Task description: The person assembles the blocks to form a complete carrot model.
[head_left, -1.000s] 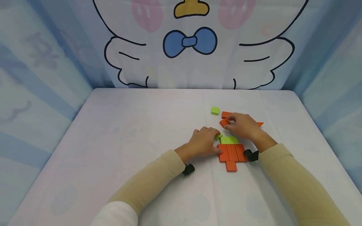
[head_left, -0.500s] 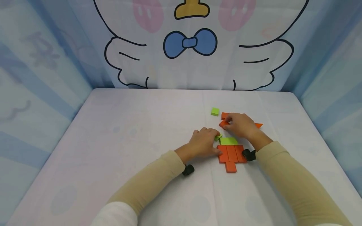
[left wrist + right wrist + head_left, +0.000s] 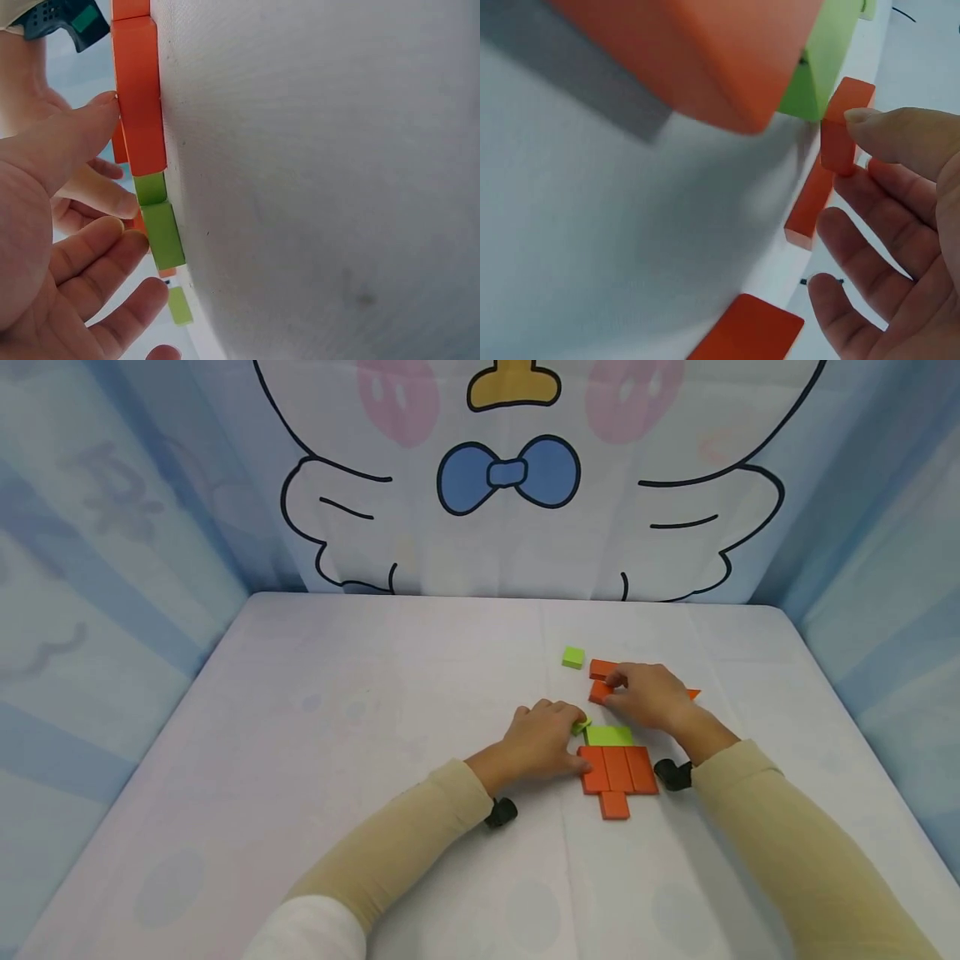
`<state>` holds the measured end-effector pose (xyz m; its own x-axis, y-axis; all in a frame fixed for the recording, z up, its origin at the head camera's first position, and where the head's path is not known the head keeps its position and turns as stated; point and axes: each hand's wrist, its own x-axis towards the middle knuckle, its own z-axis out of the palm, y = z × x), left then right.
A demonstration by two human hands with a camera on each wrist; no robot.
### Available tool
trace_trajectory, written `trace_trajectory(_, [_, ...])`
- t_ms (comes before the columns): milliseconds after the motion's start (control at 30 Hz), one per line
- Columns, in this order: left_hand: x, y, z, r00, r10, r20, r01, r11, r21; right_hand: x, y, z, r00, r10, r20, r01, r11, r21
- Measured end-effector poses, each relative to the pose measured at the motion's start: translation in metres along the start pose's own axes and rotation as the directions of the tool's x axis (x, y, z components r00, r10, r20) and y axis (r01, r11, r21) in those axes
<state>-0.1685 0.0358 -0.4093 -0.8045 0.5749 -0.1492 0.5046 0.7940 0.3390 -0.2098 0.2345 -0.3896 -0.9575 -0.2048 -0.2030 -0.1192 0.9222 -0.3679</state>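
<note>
My right hand (image 3: 613, 687) pinches a small orange block (image 3: 599, 692) low over the table, just behind a flat green block (image 3: 607, 735); in the right wrist view the thumb lies on that orange block (image 3: 838, 126). My left hand (image 3: 564, 731) rests on the table. Its fingertips touch a small green block (image 3: 580, 724) and its thumb presses the left side of an orange slab of three bars (image 3: 619, 768). The left wrist view shows the thumb on the orange bars (image 3: 139, 105) and the fingers against the green block (image 3: 162, 236).
A short orange block (image 3: 614, 804) sits against the slab's near edge. Behind the right hand lie another orange block (image 3: 602, 667), a green cube (image 3: 573, 657) and an orange triangle tip (image 3: 692, 694). Printed fabric walls enclose the white table (image 3: 337, 735).
The right hand has kept the small orange block between its fingertips and set it a little lower, from tilted to level. The left hand has stayed where it was.
</note>
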Motion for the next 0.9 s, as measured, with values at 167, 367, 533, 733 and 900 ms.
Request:
trace_trajectory(167, [0.0,0.001,0.0,1.0,-0.002,0.003,0.002,1.0,0.011,-0.016,0.003,-0.007,1.0,-0.029,-0.01,0.029,0.999,-0.024])
trace_trajectory(367, [0.0,0.002,0.0,1.0,-0.003,-0.003,0.003,1.0,0.02,-0.042,0.013,-0.013,0.998,-0.067,-0.003,0.067,0.997,-0.033])
trace_trajectory(533, [-0.001,0.002,0.001,1.0,-0.006,-0.002,0.006,1.0,0.009,-0.065,0.02,-0.012,0.993,-0.118,-0.007,0.118,0.992,-0.037])
trace_trajectory(733, [-0.001,0.002,0.001,1.0,-0.011,-0.004,0.011,1.0,0.003,-0.088,0.022,-0.007,0.987,-0.158,0.025,0.159,0.986,-0.041])
trace_trajectory(900, [-0.001,0.002,0.001,1.0,-0.008,-0.003,0.008,1.0,0.005,-0.105,0.023,0.001,0.987,-0.156,0.042,0.159,0.986,-0.054])
